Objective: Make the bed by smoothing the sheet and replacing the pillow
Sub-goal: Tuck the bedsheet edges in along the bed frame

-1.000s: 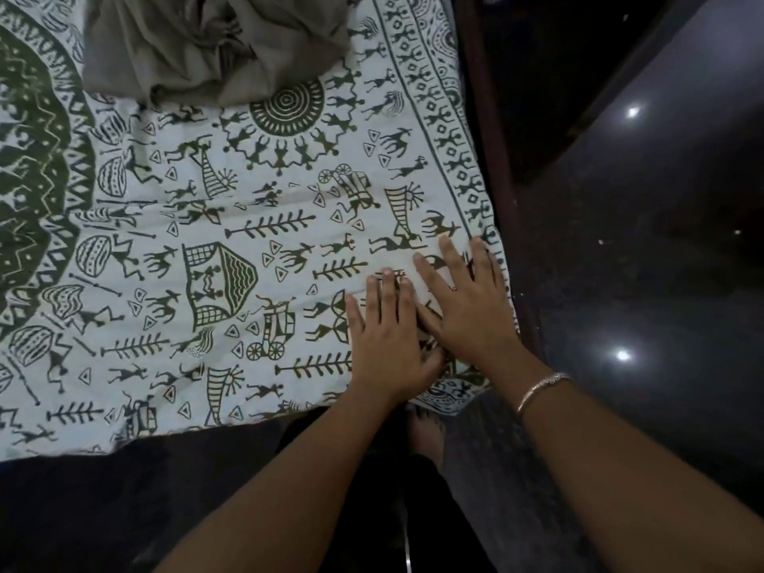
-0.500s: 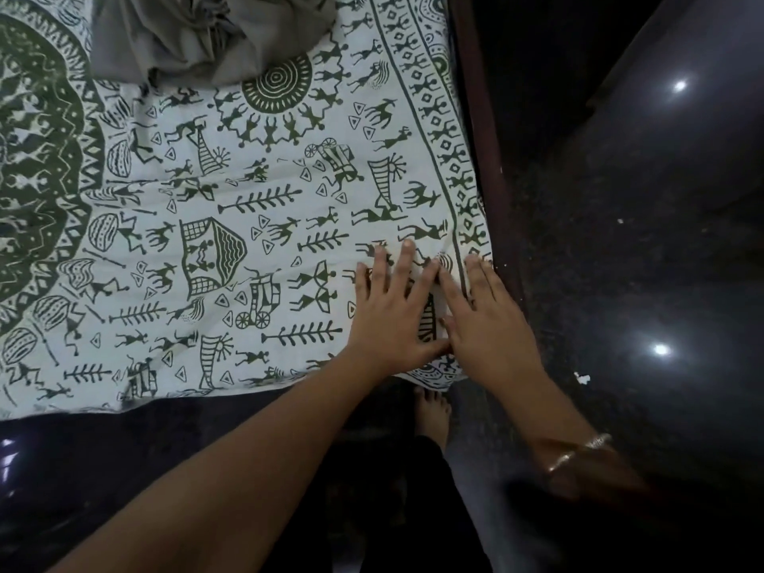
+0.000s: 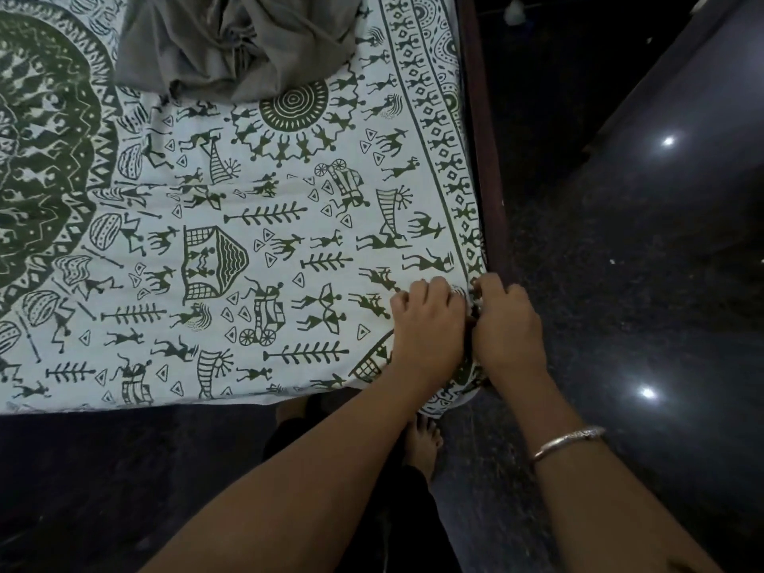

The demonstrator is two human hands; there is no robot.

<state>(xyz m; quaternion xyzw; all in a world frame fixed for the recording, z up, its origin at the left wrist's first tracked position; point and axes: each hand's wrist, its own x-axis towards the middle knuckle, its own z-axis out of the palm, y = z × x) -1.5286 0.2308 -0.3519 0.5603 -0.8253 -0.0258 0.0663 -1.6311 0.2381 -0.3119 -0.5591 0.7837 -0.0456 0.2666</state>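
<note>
A white sheet (image 3: 289, 241) printed with dark green figures covers the bed and lies mostly flat. Both hands sit side by side at its near right corner. My left hand (image 3: 428, 328) has its fingers curled down onto the sheet and bunches the cloth. My right hand (image 3: 506, 324) grips the sheet's edge at the corner, where the fabric wrinkles between the two hands. A crumpled grey cloth (image 3: 235, 43) lies on the sheet at the far end. No pillow is in view.
A dark wooden bed frame rail (image 3: 483, 150) runs along the sheet's right side. The dark polished floor (image 3: 641, 324) lies to the right and in front of the bed. My bare foot (image 3: 423, 438) stands on the floor below the corner.
Both hands lay flat with straight fingers on the sheet before. They have curled and gathered the cloth at the corner, the right one moving to the sheet's edge.
</note>
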